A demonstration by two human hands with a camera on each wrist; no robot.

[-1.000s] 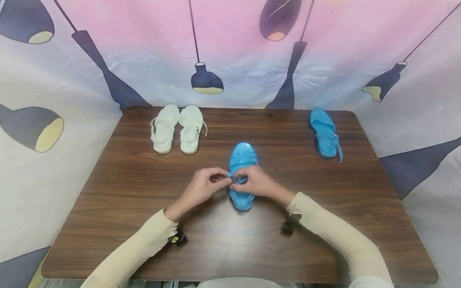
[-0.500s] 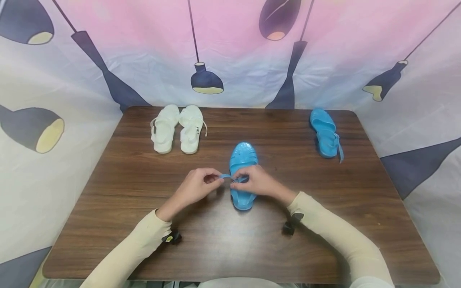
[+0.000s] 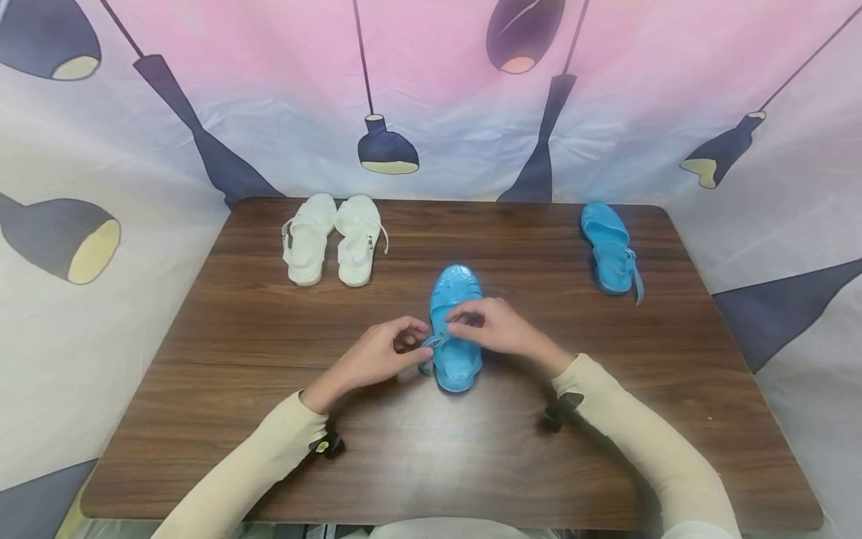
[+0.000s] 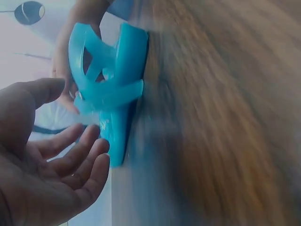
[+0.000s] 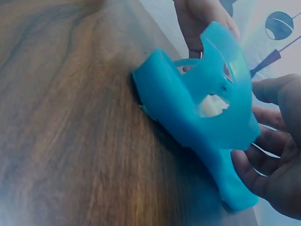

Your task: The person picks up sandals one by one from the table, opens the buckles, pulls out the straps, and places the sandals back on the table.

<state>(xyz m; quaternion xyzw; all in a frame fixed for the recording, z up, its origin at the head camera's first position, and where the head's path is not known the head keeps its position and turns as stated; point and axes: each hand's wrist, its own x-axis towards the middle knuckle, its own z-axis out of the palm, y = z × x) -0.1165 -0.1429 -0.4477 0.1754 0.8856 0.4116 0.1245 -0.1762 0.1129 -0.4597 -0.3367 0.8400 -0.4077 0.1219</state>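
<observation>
A blue jelly sandal (image 3: pixel 456 288) sits sole-down on the brown table, toe pointing to the back. Its ankle strap (image 4: pixel 110 96) hangs loose over the left side, beside a small buckle (image 3: pixel 439 339). At that side is my left hand (image 3: pixel 382 350), thumb and fingers apart; the left wrist view shows nothing between them. Over the sandal's right side hovers my right hand (image 3: pixel 501 327), fingers loosely bent. In the right wrist view its fingers (image 5: pixel 268 141) lie close beside the upper, gripping nothing; whether they touch it I cannot tell.
Two white sandals (image 3: pixel 306 243) stand side by side at the back left of the table (image 3: pixel 269 329). Another blue sandal (image 3: pixel 609 254) lies at the back right, its strap dangling outward. A printed cloth (image 3: pixel 458 135) hangs behind the table.
My left hand pulled the strap end leftward, then let it go, and the strap dropped beside the sandal. My right hand released the buckle area and shifted slightly right.
</observation>
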